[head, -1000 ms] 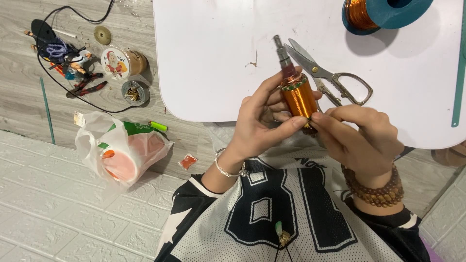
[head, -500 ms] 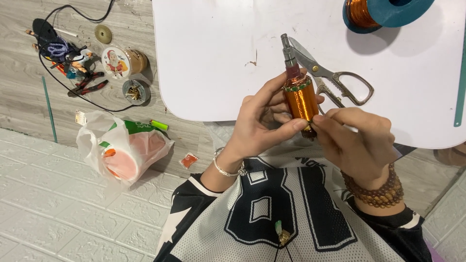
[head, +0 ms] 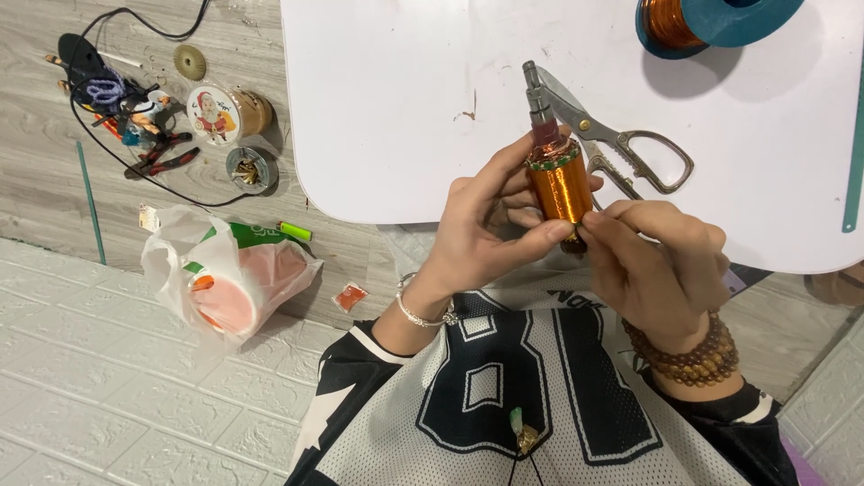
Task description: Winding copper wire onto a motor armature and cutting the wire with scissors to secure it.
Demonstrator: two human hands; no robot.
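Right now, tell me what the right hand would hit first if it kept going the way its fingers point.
The right hand points left and up at the copper-wound rotor, which its fingertips already touch; beyond that is the left hand.

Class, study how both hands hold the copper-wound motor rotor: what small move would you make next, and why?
Probably turn the copper-wound motor rotor slightly between the fingers to bring up its next side. The left hand grips its body, shaft pointing away, while the right hand pinches at its lower end, so both are set for a twist. The steel scissors lie unused on the white table.
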